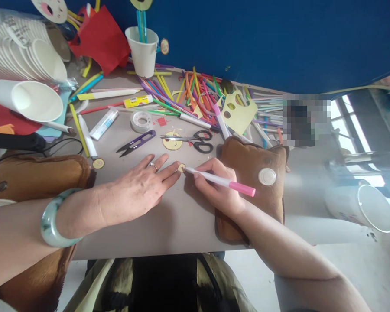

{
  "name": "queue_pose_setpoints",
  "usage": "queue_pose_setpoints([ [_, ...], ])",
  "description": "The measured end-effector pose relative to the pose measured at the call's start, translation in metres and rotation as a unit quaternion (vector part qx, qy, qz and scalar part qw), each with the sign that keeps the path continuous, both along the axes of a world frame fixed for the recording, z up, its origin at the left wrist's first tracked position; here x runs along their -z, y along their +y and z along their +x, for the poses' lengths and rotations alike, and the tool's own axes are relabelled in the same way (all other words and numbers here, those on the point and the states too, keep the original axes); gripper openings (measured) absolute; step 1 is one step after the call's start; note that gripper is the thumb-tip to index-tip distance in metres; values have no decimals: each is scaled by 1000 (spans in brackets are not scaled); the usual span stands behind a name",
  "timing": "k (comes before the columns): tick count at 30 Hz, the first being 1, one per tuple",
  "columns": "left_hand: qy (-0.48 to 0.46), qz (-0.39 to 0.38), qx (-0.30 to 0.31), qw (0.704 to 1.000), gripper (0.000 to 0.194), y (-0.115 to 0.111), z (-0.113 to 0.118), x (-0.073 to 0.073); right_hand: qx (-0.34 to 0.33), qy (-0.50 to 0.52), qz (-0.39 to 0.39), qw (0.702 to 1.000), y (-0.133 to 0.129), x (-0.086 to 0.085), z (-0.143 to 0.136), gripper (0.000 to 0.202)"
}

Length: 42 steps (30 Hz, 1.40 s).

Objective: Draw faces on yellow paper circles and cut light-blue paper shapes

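Note:
My right hand (216, 186) grips a white marker (211, 177) with a pink end, its tip at a small yellow paper disc (181, 168). My left hand (136, 186) lies on the table with fingers apart, fingertips at the disc's left edge. Just above is a larger yellow disc with a drawn face (172, 141), with the blades of black-handled scissors (195, 139) across it. Purple thread snips (137, 143) lie to the left of that disc. Another small disc (98, 164) is by a capped marker at the left.
Brown cushions (250, 203) lie beneath both forearms. Behind are a tape roll (141, 121), a glue stick (138, 101), coloured pipe cleaners, cut yellow paper (238, 113) and a white cup (143, 54). Stacked paper cups (26, 56) stand at the left; another cup (360, 208) is at the right.

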<state>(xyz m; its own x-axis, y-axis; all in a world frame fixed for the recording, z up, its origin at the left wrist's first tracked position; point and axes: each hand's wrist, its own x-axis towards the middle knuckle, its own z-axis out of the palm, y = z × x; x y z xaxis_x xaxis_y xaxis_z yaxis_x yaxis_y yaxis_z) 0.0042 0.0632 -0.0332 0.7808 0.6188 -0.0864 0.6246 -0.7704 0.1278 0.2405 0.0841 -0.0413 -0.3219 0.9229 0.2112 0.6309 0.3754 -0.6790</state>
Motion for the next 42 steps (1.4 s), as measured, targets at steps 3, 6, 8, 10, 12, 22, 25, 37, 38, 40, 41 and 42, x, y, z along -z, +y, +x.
queue_pose_setpoints([
  [3, 3, -5, -1, 1000, 60, 0, 1, -3, -5, 8, 0, 1000, 0, -1, 0, 9],
  [6, 12, -9, -4, 1000, 58, -1, 1, -6, -13, 15, 0, 1000, 0, -2, 0, 10],
  [8, 11, -8, -4, 1000, 57, -1, 1, -6, -16, 14, 0, 1000, 0, -1, 0, 10],
  [10, 7, -6, -1, 1000, 58, 0, 1, -4, -11, 14, 2, 1000, 0, -1, 0, 9],
  [12, 5, -2, -1, 1000, 58, 1, 1, -2, 1, 16, 10, 1000, 0, 0, 0, 9],
  [22, -3, -4, -3, 1000, 62, -1, 0, 0, -5, 7, -2, 1000, 0, -1, -1, 9],
  [25, -7, -3, -6, 1000, 61, -2, -1, 1, -9, 9, -7, 1000, 0, -1, -1, 8],
  [37, -2, -1, 1, 1000, 63, -3, -4, 5, 16, 16, 32, 999, 0, 0, 0, 11],
  [38, 1, 1, 1, 1000, 62, -2, -3, 3, 17, 16, 32, 999, 0, 0, -1, 11],
  [40, 6, 6, 1, 1000, 61, -1, -1, 0, 19, 11, 31, 999, 0, 0, -1, 11],
  [41, 7, 10, 1, 1000, 60, -1, -1, -1, 19, 9, 31, 999, 0, 0, -1, 11],
  [42, 8, 14, 0, 1000, 59, -1, 0, -2, 19, 7, 32, 999, 0, 0, -1, 11],
])
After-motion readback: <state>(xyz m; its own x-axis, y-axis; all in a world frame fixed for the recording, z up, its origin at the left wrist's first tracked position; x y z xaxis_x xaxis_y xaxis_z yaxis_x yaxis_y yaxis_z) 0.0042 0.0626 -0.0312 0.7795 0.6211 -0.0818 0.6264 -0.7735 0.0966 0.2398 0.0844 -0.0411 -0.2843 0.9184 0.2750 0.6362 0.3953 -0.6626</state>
